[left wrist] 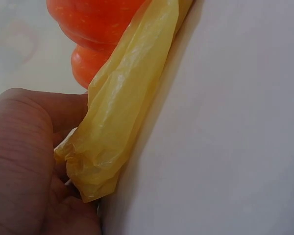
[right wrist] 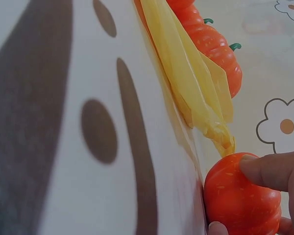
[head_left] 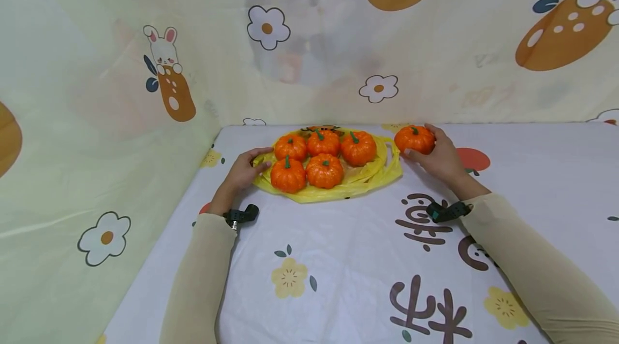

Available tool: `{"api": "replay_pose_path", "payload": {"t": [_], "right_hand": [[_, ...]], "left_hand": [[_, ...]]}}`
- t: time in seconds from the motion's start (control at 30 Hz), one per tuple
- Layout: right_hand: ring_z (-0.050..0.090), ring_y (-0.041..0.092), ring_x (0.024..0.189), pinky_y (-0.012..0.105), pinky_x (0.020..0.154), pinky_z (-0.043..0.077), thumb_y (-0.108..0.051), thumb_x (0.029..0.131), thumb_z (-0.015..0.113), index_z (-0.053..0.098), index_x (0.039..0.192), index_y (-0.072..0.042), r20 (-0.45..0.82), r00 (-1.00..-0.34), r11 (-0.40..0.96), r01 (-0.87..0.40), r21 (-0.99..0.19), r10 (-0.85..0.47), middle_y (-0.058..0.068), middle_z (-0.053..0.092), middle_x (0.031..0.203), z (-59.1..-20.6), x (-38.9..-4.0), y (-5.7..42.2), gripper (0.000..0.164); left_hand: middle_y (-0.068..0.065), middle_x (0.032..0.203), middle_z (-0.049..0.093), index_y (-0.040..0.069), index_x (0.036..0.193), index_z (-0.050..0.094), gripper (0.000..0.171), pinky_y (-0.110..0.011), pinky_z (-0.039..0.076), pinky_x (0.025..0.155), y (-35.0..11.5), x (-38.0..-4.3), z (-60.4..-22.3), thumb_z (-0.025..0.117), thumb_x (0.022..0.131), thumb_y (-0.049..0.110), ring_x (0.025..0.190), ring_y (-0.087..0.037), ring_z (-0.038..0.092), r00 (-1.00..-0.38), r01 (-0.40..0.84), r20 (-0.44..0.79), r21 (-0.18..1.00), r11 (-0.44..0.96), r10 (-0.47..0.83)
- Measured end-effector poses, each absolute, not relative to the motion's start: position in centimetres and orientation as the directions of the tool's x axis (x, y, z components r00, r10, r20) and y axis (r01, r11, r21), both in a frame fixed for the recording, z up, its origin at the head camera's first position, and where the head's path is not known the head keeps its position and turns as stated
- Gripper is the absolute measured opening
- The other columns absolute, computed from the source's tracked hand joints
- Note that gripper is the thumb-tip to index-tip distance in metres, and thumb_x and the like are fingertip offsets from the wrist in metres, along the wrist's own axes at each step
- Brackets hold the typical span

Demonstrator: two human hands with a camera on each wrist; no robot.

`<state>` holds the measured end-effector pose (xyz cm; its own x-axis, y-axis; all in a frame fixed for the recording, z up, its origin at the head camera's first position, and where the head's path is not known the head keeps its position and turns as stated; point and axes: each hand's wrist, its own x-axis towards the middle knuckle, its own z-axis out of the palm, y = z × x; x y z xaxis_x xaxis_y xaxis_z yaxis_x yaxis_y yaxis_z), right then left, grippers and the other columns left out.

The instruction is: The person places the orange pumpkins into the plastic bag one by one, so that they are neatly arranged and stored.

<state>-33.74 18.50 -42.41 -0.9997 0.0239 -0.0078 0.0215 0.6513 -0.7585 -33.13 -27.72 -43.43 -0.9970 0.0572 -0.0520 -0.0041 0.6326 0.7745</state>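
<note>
Several small orange toy pumpkins [head_left: 324, 171] with green stems sit on a flattened yellow plastic bag [head_left: 309, 194] near the back of the table. At the bag's left end is my left hand [head_left: 243, 170], its thumb and fingers around the crumpled edge; the left wrist view shows the bag's tip [left wrist: 100, 166] between them. Just past the bag's right handle, my right hand [head_left: 442, 158] grips another pumpkin [head_left: 414, 140] by its sides. That pumpkin [right wrist: 240, 198] appears low in the right wrist view, with the thumb [right wrist: 269, 170] on it, resting on or just above the cloth.
A white tablecloth [head_left: 333, 258] printed with flowers and brown characters covers the table. Behind stands a patterned fabric wall [head_left: 319, 64], and another [head_left: 121, 172] closes off the left side.
</note>
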Motion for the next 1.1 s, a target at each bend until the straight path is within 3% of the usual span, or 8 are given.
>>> {"api": "replay_pose_path", "payload": {"t": [1.1], "right_hand": [[0.029,0.047,0.141,0.060,0.115,0.031,-0.035,0.090,0.069,0.006,0.159,-0.008,-0.017,-1.000,0.579,0.021,-0.815,0.012,0.026,0.018,0.161,-41.84,-33.41,18.79,0.097]], "left_hand": [[-0.006,0.151,0.047,0.021,0.138,0.058,0.041,-0.046,0.025,0.123,-27.72,-33.06,-43.29,0.062,0.097,0.025,0.145,-0.027,0.035,-0.996,0.019,-0.038,0.769,0.639,0.075]]}}
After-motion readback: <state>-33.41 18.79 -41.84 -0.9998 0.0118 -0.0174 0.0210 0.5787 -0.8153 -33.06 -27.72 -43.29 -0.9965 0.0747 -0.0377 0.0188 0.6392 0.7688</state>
